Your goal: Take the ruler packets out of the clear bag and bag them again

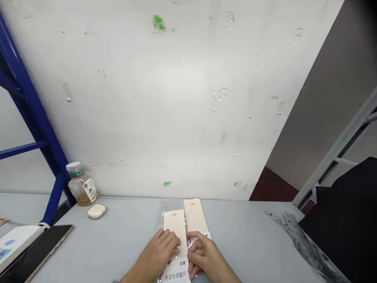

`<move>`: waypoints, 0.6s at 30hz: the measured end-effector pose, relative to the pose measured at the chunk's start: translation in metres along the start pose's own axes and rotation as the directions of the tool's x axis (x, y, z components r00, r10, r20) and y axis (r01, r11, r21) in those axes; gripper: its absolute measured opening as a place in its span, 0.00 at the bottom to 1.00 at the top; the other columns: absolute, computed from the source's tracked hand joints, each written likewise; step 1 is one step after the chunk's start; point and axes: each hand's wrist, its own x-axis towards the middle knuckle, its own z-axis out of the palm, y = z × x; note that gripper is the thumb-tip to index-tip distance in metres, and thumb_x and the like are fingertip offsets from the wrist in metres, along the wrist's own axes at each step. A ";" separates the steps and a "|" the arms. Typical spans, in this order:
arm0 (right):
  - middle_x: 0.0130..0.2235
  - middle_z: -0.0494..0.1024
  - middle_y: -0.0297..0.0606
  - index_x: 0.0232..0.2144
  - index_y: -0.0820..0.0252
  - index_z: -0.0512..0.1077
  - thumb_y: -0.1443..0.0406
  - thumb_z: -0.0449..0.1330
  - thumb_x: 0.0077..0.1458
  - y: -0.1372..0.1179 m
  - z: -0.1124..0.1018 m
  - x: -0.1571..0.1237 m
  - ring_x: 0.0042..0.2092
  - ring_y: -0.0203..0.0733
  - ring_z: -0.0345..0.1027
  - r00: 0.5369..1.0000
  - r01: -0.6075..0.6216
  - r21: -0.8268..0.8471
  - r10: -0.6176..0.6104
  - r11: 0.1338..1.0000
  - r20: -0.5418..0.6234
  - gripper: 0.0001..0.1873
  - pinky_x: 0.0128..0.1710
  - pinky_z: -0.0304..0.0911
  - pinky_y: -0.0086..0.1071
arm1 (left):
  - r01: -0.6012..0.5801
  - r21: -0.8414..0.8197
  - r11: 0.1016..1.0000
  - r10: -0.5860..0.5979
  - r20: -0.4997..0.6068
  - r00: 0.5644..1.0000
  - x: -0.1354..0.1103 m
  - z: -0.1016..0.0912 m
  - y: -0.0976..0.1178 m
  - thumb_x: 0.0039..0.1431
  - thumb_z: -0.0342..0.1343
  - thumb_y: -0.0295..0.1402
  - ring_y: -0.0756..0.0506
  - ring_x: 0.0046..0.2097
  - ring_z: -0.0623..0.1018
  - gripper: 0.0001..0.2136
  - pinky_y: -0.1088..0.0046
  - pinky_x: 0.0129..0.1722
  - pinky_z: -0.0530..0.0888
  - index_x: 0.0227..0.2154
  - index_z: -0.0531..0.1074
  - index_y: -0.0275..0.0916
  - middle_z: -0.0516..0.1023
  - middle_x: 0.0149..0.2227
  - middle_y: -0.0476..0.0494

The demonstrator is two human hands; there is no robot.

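Two clear plastic ruler-set packets with cream sheets and white, red-marked lower ends lie side by side on the desk. My left hand (160, 251) rests over the left ruler-set packet (176, 222), its fingers bent together on the plastic and the thumb at its right side. My right hand (206, 255) is at that packet's right edge, thumb and curled fingers closed along it. Its index finger stretches across the gap to the left. Partly under the right hand lies the second ruler-set packet (195, 215), reaching farther toward the wall.
At the left stand a lidded jar (82, 186) and a small cream case (96, 211). A dark phone (38, 251) leans by a white device (17, 243). A blue metal frame (32, 94) rises there. Black fabric (344, 220) covers the right side; a wall (176, 118) backs the desk.
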 end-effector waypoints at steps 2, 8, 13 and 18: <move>0.29 0.72 0.27 0.47 0.58 0.66 0.58 0.68 0.41 0.003 0.005 0.000 0.22 0.37 0.74 1.000 -0.011 0.005 0.011 1.000 0.015 0.30 0.21 0.67 0.29 | -0.034 0.029 0.999 0.034 -0.006 0.999 0.001 0.001 0.003 0.71 0.39 0.28 0.47 0.31 0.72 0.13 0.68 0.34 0.67 0.33 0.67 0.41 0.75 0.32 0.49; 0.29 0.71 0.27 0.46 0.58 0.67 0.56 0.68 0.43 0.005 0.002 0.003 0.21 0.35 0.71 0.999 0.046 0.022 -0.046 0.999 0.013 0.29 0.20 0.65 0.28 | 0.129 -0.168 0.977 -0.151 -0.124 0.981 -0.003 -0.005 0.002 0.68 0.46 0.33 0.44 0.40 0.74 0.08 0.66 0.41 0.71 0.38 0.69 0.43 0.76 0.38 0.46; 0.28 0.70 0.27 0.45 0.56 0.67 0.54 0.70 0.43 -0.004 -0.002 0.003 0.22 0.35 0.70 0.992 0.122 0.106 -0.119 0.987 -0.037 0.28 0.22 0.69 0.31 | 0.479 -0.661 0.577 -0.674 -0.055 0.736 -0.005 -0.002 -0.014 0.60 0.54 0.43 0.42 0.41 0.75 0.10 0.64 0.41 0.74 0.36 0.70 0.43 0.74 0.41 0.43; 0.29 0.71 0.28 0.44 0.56 0.68 0.51 0.70 0.42 0.000 0.001 0.003 0.24 0.36 0.70 0.990 0.137 0.107 -0.136 0.985 -0.020 0.29 0.24 0.69 0.32 | 0.475 -0.878 0.055 -0.682 0.315 0.661 -0.003 -0.003 -0.030 0.47 0.64 0.44 0.50 0.24 0.71 0.15 0.73 0.26 0.68 0.30 0.67 0.41 0.71 0.24 0.54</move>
